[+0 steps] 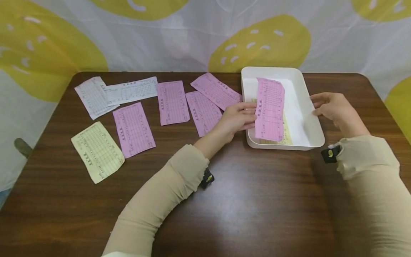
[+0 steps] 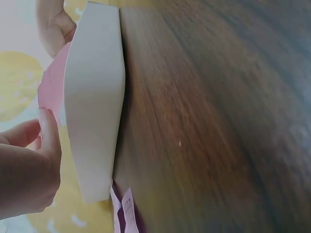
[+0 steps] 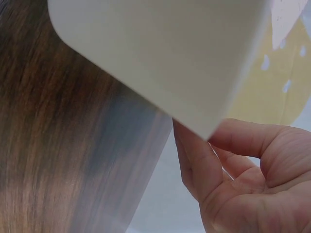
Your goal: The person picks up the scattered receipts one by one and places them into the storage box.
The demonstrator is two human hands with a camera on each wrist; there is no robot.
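My left hand [image 1: 236, 119] pinches a pink printed slip [image 1: 269, 110] by its left edge, holding it over the white tray [image 1: 300, 107]. In the left wrist view, the slip [image 2: 54, 80] shows beyond the tray's pale outer wall [image 2: 95, 102], with the left fingers at its edge. At the tray's right side, my right hand [image 1: 334, 109] grips the edge between thumb and fingers. The right wrist view shows this hand [image 3: 243, 179] against a corner of the tray [image 3: 160, 58]. A yellow slip [image 1: 287, 134] lies inside the tray, partly hidden under the pink one.
Left of the tray, several pink slips [image 1: 173, 103] lie on the brown table [image 1: 244, 207], two of them overlapping near the left hand. White slips [image 1: 131, 91] lie at the back left, with a yellow slip [image 1: 97, 151] in front. A lemon-patterned cloth [image 1: 179, 39] hangs behind.
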